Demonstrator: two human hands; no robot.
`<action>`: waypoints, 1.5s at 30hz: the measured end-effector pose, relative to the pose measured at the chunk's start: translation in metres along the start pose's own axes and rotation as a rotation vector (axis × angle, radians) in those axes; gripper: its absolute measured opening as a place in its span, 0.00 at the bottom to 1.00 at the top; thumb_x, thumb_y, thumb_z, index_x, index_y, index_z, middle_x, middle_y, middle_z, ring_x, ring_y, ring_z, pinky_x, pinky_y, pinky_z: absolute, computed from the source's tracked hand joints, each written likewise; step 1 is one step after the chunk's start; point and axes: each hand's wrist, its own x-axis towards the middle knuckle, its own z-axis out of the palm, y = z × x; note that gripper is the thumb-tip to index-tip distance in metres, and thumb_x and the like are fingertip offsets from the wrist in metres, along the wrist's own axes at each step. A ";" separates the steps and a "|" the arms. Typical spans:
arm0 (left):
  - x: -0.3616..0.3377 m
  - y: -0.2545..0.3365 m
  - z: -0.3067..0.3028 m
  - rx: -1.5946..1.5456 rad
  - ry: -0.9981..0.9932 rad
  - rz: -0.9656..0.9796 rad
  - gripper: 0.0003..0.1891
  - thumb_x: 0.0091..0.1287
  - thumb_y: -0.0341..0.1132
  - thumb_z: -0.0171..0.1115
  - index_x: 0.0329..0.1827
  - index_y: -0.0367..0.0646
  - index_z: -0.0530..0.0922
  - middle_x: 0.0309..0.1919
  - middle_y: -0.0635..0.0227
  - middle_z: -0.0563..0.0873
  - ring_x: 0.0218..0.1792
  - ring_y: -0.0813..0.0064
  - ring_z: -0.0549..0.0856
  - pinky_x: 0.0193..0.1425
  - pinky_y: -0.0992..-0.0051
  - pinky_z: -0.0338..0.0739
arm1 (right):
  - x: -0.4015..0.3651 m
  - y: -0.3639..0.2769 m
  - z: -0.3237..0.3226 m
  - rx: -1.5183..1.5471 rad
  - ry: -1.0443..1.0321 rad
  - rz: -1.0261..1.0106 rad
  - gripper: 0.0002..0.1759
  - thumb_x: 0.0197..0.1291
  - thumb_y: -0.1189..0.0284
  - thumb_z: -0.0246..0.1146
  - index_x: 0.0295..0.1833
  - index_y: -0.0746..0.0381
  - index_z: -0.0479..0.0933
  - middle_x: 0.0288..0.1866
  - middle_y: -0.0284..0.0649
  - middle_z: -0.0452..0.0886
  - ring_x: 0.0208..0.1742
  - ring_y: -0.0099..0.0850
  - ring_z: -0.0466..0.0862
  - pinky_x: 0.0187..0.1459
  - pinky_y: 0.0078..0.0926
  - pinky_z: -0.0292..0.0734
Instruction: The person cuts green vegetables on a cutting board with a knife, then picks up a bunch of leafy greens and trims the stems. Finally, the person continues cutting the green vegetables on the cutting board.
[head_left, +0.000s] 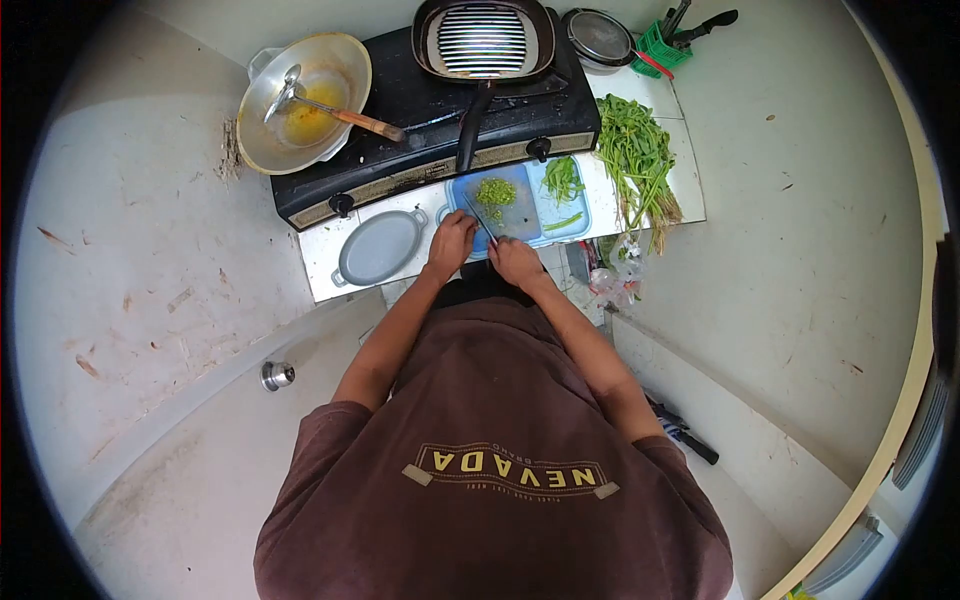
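My right hand is closed round the handle of a knife, its blade slanting up and left over a blue cutting board. Close beside the blade, my left hand rests on the board's left edge with its fingers curled in. What those fingers hold, if anything, is too small to make out. A small heap of chopped greens lies beyond the blade. In the board's right section are cut leaves and a few pale green stems.
Left of the board sits a grey oval dish. Behind stands a black stove with a grill pan and a wok holding a ladle. A bunch of leafy greens, a strainer and a green knife basket are at right.
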 end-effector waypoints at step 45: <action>-0.005 0.005 0.001 -0.030 0.022 -0.098 0.03 0.67 0.25 0.65 0.40 0.37 0.85 0.37 0.53 0.81 0.40 0.48 0.84 0.46 0.56 0.78 | -0.023 0.003 0.003 0.059 -0.039 -0.018 0.27 0.77 0.55 0.51 0.43 0.71 0.78 0.29 0.61 0.84 0.36 0.60 0.87 0.43 0.58 0.83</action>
